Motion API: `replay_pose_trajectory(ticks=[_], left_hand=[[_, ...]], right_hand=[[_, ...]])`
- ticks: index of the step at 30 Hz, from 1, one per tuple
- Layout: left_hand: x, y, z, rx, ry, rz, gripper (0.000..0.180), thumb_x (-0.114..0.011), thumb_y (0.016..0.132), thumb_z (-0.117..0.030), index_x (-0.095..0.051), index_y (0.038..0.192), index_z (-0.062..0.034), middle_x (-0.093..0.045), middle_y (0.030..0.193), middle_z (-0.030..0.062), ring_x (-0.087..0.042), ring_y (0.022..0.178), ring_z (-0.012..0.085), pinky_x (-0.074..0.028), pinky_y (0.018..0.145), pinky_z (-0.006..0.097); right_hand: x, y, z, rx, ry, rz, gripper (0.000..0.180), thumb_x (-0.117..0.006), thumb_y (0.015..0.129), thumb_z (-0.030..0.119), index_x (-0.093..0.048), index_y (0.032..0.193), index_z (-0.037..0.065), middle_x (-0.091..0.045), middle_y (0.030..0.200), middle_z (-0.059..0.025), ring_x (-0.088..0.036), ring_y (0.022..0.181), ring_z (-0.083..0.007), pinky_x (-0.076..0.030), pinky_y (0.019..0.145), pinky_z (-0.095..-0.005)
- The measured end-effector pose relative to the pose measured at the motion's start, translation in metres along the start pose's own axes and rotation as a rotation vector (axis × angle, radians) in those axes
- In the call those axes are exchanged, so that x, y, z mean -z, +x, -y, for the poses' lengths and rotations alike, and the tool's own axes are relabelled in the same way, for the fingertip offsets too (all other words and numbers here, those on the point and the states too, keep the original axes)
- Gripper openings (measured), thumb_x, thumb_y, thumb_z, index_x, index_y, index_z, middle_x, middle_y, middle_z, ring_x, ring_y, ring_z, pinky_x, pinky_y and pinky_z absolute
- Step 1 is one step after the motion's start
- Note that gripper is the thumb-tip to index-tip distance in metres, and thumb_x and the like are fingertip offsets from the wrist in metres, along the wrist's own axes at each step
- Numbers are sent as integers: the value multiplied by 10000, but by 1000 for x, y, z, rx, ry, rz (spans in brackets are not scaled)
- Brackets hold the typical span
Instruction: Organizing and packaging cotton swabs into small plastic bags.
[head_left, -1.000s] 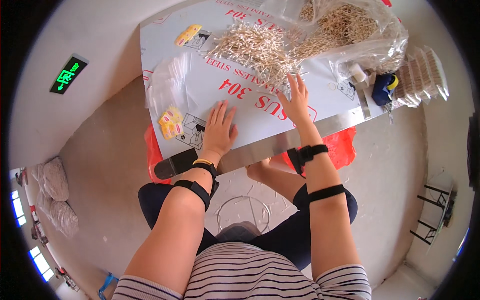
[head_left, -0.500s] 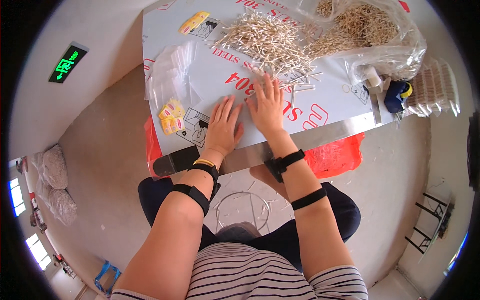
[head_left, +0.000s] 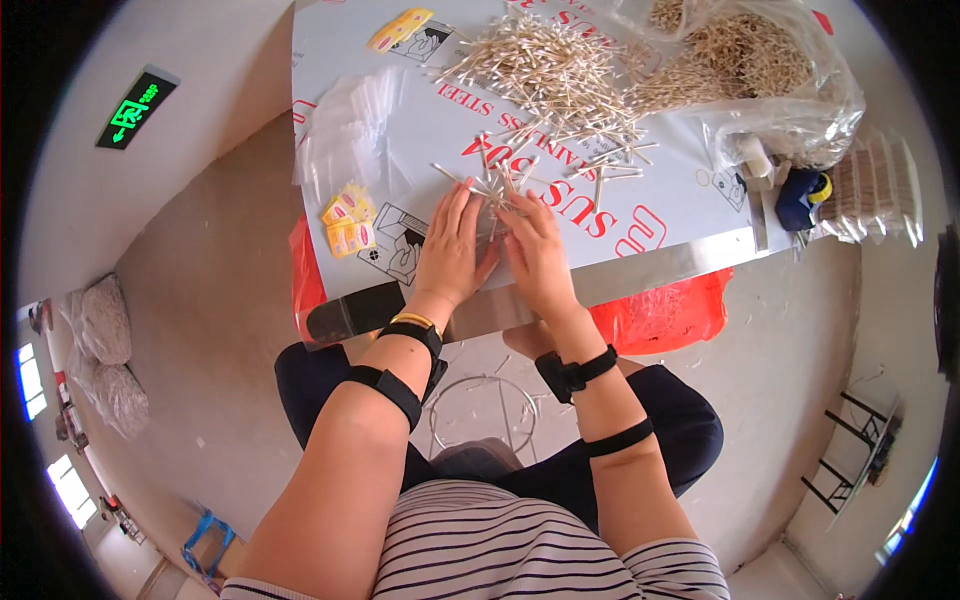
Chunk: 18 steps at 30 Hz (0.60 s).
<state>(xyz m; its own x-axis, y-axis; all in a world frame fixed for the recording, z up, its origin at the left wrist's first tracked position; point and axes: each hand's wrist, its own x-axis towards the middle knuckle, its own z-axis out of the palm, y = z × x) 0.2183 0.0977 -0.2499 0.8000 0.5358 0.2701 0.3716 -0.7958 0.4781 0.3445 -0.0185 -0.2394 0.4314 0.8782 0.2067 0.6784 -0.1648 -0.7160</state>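
Observation:
Cotton swabs lie in a loose cluster [head_left: 497, 184] on the metal-topped table [head_left: 425, 125], pointing in several directions between my fingertips. My left hand [head_left: 450, 248] rests flat at the cluster's left side, fingers stretched out and touching swabs. On the other side my right hand [head_left: 538, 250] has its fingers extended and slightly bent, with the tips against the swabs. Neither hand is closed around them. Beyond my hands spreads a large pile of cotton swabs [head_left: 555, 80], with stray ones along its near edge.
Clear flat plastic bags [head_left: 345, 140] and yellow printed cards [head_left: 349, 222] lie left; more yellow cards [head_left: 400, 30] lie farther back. A big clear bag [head_left: 835, 105] of swabs, a dark blue tape dispenser [head_left: 797, 200] and filled packs [head_left: 872, 190] stand right. Red plastic [head_left: 670, 315] hangs below the table edge.
My right hand has drawn back toward me from the pile's near edge. A small cluster of swabs now lies between my hands, apart from the pile.

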Motion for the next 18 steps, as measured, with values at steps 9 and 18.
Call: replay_pose_trajectory(ticks=[9,18], left_hand=[[-7,-5,5,-8,-39,-42,532,-781,828,-162,-513,1269,-30,-513,1398,152,-471,1363,396,-405,1163,493],[-9,-7,13,-59,-56,-67,523,-784,816,-193,-507,1233,-42,-551,1269,144,-545,1258,347,-368,1215,538]], right_hand=[[14,-4,-14,-109,-135,-158,539,-792,835,165,-623,1344,105,-567,1390,-130,-508,1318,-364,-397,1118,-497],[0,6,-12,-24,-362,-159,438,-678,924,194,-624,1356,137,-566,1403,-97,-471,1371,-325,-330,1181,-512]])
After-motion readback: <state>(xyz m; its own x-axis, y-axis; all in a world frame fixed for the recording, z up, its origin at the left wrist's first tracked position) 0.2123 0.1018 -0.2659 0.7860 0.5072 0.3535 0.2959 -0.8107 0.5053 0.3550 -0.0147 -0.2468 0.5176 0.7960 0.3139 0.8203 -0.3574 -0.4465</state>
